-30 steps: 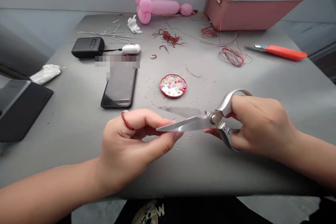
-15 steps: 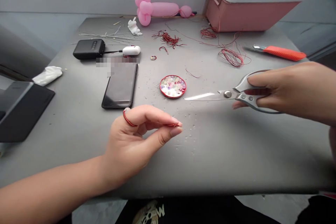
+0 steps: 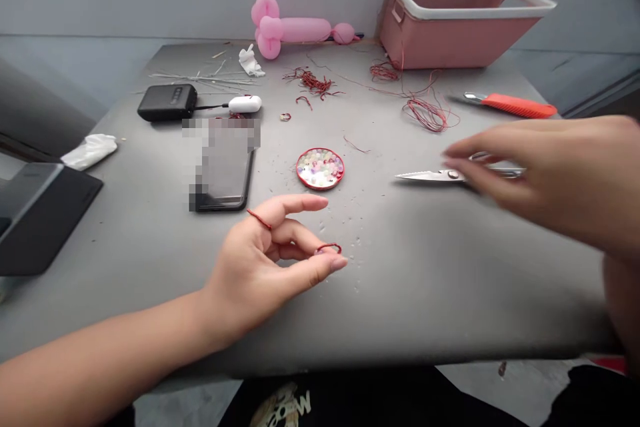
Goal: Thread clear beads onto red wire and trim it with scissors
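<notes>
My left hand [image 3: 270, 260] pinches a small red cord ring [image 3: 330, 248] between its thumb and a finger, the index finger stretched out above. A second red cord ring [image 3: 260, 219] sits around the base of that index finger. My right hand [image 3: 530, 173], a little blurred, hovers over the handles of the scissors [image 3: 430, 175]; its thumb and index finger are bent towards each other with nothing visible between them. The scissors lie on the table, blades closed and pointing left, handles partly hidden by the hand. A round red-rimmed dish of beads [image 3: 321, 169] lies beyond my left hand.
A phone [image 3: 225, 173], a black power bank [image 3: 167, 102] and a white case [image 3: 245, 104] are on the left. Red cord scraps [image 3: 316, 83], a cord coil [image 3: 427, 113], an orange-handled cutter [image 3: 520, 105], a pink bin [image 3: 460, 37] and a pink balloon figure [image 3: 300, 29] lie farther back.
My right hand has let go of the scissors, which now lie on the table. My left index finger has lifted, so the pinched red ring shows as a loop. The view has shifted slightly.
</notes>
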The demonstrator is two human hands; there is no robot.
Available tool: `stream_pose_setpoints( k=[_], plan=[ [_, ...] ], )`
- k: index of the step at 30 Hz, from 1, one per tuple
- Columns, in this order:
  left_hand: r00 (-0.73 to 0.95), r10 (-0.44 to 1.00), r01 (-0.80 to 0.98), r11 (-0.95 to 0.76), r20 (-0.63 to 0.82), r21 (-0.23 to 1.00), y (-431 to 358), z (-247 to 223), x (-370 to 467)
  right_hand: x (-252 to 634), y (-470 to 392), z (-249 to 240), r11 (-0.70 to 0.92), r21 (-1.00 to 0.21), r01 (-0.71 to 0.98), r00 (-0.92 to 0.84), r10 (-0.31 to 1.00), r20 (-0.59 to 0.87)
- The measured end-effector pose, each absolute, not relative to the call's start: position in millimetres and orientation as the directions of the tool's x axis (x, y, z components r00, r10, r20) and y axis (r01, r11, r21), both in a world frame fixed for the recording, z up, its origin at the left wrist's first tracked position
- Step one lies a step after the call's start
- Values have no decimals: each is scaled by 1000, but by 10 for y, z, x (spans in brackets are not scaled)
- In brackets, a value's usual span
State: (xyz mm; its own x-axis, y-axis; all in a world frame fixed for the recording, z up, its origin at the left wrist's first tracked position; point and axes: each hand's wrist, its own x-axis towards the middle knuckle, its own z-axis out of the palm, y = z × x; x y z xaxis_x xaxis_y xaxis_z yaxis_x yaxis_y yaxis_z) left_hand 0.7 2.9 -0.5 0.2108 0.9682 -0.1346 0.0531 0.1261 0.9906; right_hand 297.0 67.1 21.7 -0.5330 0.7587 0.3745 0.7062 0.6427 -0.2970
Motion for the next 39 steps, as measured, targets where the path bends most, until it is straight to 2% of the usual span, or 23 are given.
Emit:
stream_pose_setpoints(
  k=[1,3,5,7,10,12,15,20,27,34,37,39],
  plan=[
    [234,958,62,156,-166,986,31,-9,7,2751,554,225,660,-308,685,-513,737,439],
    [295,936,97,171,-192,981,32,-26,-1,2390,354,207,651,-542,531,-586,744,321],
    [361,917,142,127,-171,982,25,-51,-13,2168,232,155,520,-761,388,-629,753,195],
    [413,901,192,56,-133,980,16,-72,-27,2068,194,94,374,-870,321,-660,748,78],
    [452,889,226,-32,-76,974,16,-89,-43,2038,239,19,71,-963,258,-655,746,-121],
    [439,898,216,-60,-42,975,31,-96,-53,2036,286,-23,-143,-970,196,-656,716,-238],
    [392,920,204,-62,-24,977,67,-105,-57,2022,321,-84,-276,-953,123,-666,689,-286],
    [289,957,111,8,-40,994,117,-104,-13,1983,285,-174,-239,-970,46,-652,728,-210],
    [259,952,-105,195,-163,975,124,-86,65,1949,237,-206,-99,-995,5,-496,864,-88],
    [411,856,-160,407,-315,899,130,-73,31,1969,220,-223,-113,-994,-6,-591,802,-88],
    [380,875,-181,387,-299,904,132,-56,17,1993,225,-228,45,-999,8,-569,822,32],
    [350,897,-178,347,-271,921,126,-43,12,2013,226,-222,254,-967,21,-547,813,202]
  ],
)
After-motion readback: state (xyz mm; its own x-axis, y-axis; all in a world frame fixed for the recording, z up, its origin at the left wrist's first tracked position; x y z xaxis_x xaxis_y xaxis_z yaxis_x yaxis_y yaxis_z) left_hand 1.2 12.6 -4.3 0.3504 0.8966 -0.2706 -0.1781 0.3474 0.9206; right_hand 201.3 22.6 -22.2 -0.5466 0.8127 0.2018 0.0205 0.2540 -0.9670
